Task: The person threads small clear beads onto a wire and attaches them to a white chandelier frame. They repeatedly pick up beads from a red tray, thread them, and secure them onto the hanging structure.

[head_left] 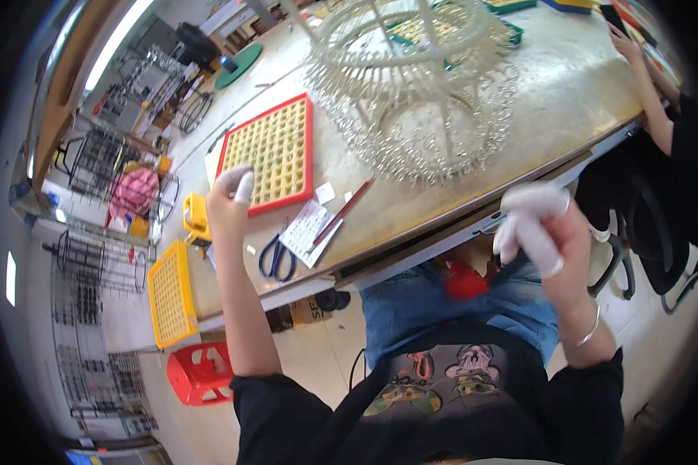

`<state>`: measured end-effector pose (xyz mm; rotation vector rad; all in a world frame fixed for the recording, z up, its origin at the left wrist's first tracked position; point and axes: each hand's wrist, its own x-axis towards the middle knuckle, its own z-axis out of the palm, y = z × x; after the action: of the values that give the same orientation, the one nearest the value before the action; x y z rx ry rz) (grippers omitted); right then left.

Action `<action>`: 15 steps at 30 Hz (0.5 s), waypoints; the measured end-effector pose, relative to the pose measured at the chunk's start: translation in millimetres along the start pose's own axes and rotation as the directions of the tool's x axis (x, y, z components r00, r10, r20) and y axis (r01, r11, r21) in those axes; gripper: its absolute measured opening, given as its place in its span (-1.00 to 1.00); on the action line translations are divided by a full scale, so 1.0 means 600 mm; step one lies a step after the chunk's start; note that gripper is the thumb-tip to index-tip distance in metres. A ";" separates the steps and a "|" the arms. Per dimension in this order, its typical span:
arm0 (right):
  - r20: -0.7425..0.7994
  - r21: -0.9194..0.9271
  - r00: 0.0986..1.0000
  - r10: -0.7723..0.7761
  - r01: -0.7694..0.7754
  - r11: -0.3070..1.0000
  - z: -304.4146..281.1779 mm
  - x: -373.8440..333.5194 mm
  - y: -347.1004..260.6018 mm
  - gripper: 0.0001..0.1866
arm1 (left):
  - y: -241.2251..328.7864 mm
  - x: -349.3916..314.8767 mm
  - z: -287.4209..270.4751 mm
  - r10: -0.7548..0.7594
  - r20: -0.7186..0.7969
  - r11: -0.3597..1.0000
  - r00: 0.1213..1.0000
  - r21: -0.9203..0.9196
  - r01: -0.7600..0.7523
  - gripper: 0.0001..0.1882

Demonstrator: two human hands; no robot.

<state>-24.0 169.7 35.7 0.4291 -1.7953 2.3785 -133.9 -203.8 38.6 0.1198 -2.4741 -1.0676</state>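
Observation:
My left hand (234,190), with white covers on its fingertips, is at the near left edge of a red-framed tray (310,147) of cream cells. Its fingers are curled together; anything in them is too small to make out. Over my lap, my right hand (541,236) is raised in front of the table edge, its white-covered fingers bent inward and slightly blurred. What they may hold cannot be seen. A large round frame (411,58) hung with many shiny clear pieces stands on the table beyond the hands.
Dark-handled scissors (278,260), a printed paper sheet (312,231) and a dark red pen (341,213) lie near the table edge. A yellow tray (171,294) and yellow tool (197,217) are at left. A red stool (202,373) stands below. Another person's hand (627,48) shows at far right.

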 end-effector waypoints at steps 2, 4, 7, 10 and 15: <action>0.089 -0.033 0.990 0.114 -0.111 0.993 0.001 -0.040 0.025 -0.84 | -0.057 0.031 -0.012 0.032 0.016 0.999 0.999 0.038 -0.032 -0.79; 0.077 0.000 0.974 0.214 -0.215 0.977 0.013 -0.072 0.038 -0.85 | -0.083 0.052 -0.010 0.011 0.012 0.997 1.000 0.078 -0.012 -0.78; 0.113 0.064 0.944 0.310 -0.318 0.946 0.037 -0.101 0.054 -0.84 | -0.115 0.074 0.001 -0.053 0.051 0.978 0.997 0.204 0.041 -0.79; 0.225 0.067 0.911 0.345 -0.367 0.928 0.058 -0.112 0.060 -0.79 | -0.126 0.086 0.010 -0.119 0.173 0.940 0.978 0.335 0.055 -0.80; 0.268 -0.089 0.907 0.326 -0.313 0.945 0.077 -0.115 0.064 -0.77 | -0.152 0.099 0.017 -0.261 0.336 0.825 0.905 0.565 0.028 -0.83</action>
<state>38.1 119.2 -9.2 0.5253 -2.1899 2.5936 -200.2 -275.4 -10.8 0.2988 -3.1386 -0.4155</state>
